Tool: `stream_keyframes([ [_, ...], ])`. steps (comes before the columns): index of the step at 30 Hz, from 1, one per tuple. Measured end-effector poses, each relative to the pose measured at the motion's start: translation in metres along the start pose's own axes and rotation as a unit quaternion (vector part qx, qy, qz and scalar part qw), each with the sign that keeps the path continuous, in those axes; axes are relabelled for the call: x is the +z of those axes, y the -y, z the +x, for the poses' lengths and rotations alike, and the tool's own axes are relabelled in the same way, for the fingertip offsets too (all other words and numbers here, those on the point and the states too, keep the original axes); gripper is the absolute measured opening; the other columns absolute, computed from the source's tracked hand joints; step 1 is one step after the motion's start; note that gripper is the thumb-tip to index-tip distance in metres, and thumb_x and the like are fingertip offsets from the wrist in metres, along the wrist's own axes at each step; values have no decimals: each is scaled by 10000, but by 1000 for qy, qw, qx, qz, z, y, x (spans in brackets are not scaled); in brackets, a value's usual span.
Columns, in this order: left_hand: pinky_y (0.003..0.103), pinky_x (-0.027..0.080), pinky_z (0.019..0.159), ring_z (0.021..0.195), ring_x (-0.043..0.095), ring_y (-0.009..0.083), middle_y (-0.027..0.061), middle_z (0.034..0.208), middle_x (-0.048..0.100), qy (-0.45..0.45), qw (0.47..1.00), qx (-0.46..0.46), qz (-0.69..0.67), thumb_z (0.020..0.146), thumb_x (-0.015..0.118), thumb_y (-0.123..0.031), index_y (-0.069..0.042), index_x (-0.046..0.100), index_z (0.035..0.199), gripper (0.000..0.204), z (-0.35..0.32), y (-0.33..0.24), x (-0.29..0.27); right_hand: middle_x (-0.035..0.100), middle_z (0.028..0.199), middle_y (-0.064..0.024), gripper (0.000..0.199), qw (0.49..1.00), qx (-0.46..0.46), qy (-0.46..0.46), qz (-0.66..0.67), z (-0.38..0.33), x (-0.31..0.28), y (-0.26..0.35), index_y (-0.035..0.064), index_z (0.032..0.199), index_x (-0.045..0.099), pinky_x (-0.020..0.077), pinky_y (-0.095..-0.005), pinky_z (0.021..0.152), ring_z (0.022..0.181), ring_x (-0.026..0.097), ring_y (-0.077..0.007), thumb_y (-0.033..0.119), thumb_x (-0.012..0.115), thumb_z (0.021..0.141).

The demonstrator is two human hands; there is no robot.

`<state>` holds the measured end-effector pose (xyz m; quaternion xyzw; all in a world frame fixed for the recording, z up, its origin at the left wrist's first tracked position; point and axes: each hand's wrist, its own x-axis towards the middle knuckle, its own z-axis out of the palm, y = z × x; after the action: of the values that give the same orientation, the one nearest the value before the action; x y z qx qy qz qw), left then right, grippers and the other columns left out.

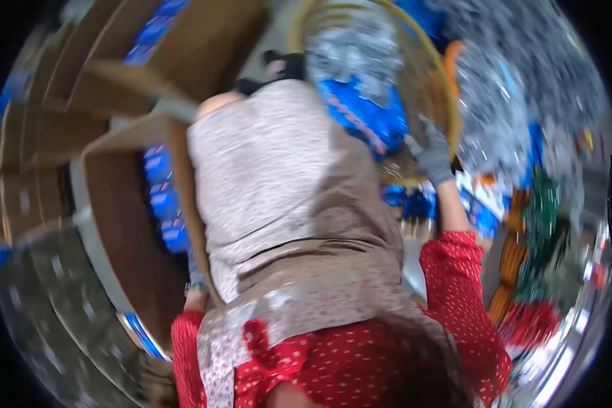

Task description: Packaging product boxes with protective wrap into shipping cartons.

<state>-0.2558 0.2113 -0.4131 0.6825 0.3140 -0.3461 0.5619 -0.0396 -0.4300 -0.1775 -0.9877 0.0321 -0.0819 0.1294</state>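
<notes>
My right hand (432, 153), in a grey glove, reaches over the near right side of a yellow round basket (453, 88). Its fingers are spread and nothing shows between them. Beside it in the basket lies a shiny blue packet (367, 112), with crumpled clear plastic bags (357, 51) behind. My left hand (196, 275), also gloved, is down at the near right wall of an open cardboard box (126, 231); blur and the box edge hide its fingers. Several blue packets (164, 197) stand in a row along that box's right inner wall.
Another open cardboard box (211, 41) with blue packets stands at the far left. Grey plastic-wrapped bundles (61, 306) lie at the near left. Clear plastic bags (493, 102) heap up right of the basket, with green (540, 224) and red bundles (530, 321) nearer.
</notes>
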Motion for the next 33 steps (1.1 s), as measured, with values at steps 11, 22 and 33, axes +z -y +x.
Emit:
stream_keyframes([
  [11, 409, 305, 1126, 1282, 422, 302, 184, 1349, 468, -341, 857, 262, 283, 932, 567, -177, -26, 452, 1392, 498, -67, -166, -81, 670, 785, -91, 413, 667, 609, -24, 429, -322, 101, -212, 55, 1024, 632, 525, -352, 728, 782, 655, -257, 409, 710, 826],
  [22, 408, 418, 1015, 1209, 494, 313, 171, 1320, 480, -352, 617, 368, 600, 842, 676, -146, -49, 519, 1316, 509, -135, -273, -108, 557, 1286, -196, 717, 845, 456, 247, 130, -267, 267, -250, 133, 1446, 376, 422, -411, 1026, 1234, 490, -347, 336, 673, 825],
  [33, 394, 463, 957, 1180, 506, 323, 163, 1279, 482, -330, 739, 229, 541, 796, 680, -108, -76, 528, 1294, 522, -186, -257, -116, 441, 1409, -53, 621, 804, 359, 72, 468, -280, 411, -306, 117, 1446, 390, 402, -334, 1024, 1249, 439, -216, 128, 613, 866],
])
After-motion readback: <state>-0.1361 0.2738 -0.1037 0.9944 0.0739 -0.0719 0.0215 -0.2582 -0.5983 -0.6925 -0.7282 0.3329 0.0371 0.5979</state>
